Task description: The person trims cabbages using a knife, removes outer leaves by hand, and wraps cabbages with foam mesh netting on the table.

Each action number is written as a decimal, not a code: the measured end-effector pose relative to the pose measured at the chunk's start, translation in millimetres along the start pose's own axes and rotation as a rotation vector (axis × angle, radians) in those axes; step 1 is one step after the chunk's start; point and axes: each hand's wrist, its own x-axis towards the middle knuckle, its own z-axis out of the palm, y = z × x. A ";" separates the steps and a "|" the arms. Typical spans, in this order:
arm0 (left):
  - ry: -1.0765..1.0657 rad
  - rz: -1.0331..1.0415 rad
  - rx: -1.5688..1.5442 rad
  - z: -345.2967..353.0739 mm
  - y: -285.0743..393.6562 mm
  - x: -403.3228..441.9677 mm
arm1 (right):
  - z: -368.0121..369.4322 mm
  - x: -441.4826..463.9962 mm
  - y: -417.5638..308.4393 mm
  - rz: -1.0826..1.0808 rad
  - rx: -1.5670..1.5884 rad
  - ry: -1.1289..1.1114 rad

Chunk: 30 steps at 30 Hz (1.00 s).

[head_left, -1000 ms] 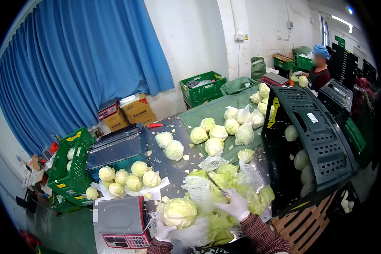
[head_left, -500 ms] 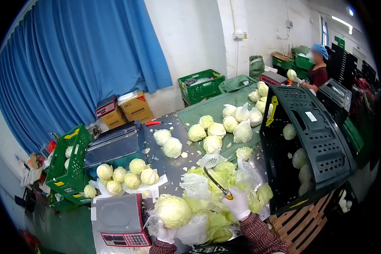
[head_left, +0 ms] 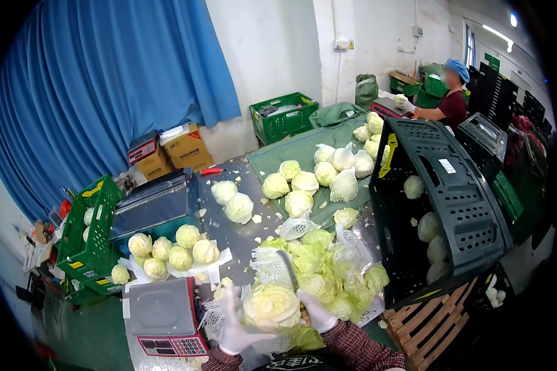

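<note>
A pale cabbage (head_left: 272,305) is low in front of me, over a heap of loose green leaves (head_left: 319,266) and white foam netting (head_left: 269,264). Along its left side my left hand (head_left: 236,328), in a white glove, has its fingers spread upward and the thumb reaching below the cabbage; firm contact cannot be made out. My right hand (head_left: 317,312), also gloved, is closed round the handle of a knife (head_left: 289,269) at the cabbage's right side. The curved blade points up and away, and the handle is mostly hidden by the hand.
Left are a red scale (head_left: 167,315), several cabbages (head_left: 179,258) and green crates (head_left: 93,232). Netted cabbages (head_left: 343,185) lie on green cloth ahead. A tipped dark crate (head_left: 452,204) holding cabbages stands right. A co-worker (head_left: 453,102) handles a cabbage at the far end.
The cabbage has moved right and down, closer to my right hand. My left hand has spread from beneath it to its left side. The knife has come left, its blade now steeper.
</note>
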 end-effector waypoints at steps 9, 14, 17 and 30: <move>-0.217 -0.300 0.175 72.0 -98.8 -61.1 | -36.1 -23.3 40.4 -0.644 -1.343 0.360; -0.239 -0.277 0.364 78.5 -94.7 -57.6 | -47.3 -32.2 79.2 -0.772 -1.593 0.283; -0.260 -0.265 0.399 77.3 -93.6 -52.9 | -43.7 -29.2 85.7 -0.735 -1.559 0.295; -0.220 -0.230 0.258 71.7 -100.0 -76.0 | -25.1 -12.8 7.7 -0.760 -1.219 0.655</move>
